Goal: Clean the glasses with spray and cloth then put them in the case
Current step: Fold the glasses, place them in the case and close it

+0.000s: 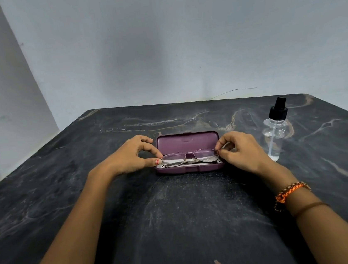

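A purple hard case (188,141) lies open in the middle of the dark marble table, its lid tilted back. Thin metal-framed glasses (190,157) rest folded in its lower half, over something pale lining the case bottom. My left hand (132,156) pinches the left end of the frame between thumb and forefinger. At the frame's right end, my right hand (241,151) pinches it the same way. A clear spray bottle (276,130) with a black pump top stands upright to the right of the case, partly filled with liquid.
The dark marble table (178,218) reaches to a pale wall at the back, and its left edge falls away to the floor. A thin wire (233,91) runs along the wall behind the table's far edge.
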{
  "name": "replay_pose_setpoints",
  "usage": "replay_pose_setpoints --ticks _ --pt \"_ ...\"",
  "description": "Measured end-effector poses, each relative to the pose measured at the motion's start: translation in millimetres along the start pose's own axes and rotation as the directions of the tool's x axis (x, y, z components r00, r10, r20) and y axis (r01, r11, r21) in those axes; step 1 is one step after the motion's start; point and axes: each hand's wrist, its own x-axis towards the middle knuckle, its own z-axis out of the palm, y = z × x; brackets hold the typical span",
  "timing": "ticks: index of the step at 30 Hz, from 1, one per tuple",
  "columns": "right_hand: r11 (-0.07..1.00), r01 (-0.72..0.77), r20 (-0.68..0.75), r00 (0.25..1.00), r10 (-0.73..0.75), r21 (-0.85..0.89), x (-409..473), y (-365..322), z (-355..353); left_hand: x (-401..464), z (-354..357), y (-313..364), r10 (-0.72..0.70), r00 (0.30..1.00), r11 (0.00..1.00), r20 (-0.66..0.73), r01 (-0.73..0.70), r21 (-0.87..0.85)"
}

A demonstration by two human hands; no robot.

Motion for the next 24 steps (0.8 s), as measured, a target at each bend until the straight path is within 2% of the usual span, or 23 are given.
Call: replay_pose_setpoints --ticks 8,15,24 --pt "0.993 0.034 -0.043 0.999 -0.029 0.114 0.6 6.3 5.1 0.1 -0.2 -1.6 0.023 1.000 1.000 0.005 -0.023 -0.002" --pt "0.999 0.045 0.095 0.994 -0.047 0.026 -3.8 4.0 9.3 0.3 0.1 -0.9 0.021 1.000 1.000 0.002 -0.021 -0.004" --pt "0.999 0.035 0.160 0.987 -0.030 -0.029 -2.9 3.1 12.0 2.2 1.2 -2.6 0.017 1.000 1.000 0.001 -0.017 -0.002"
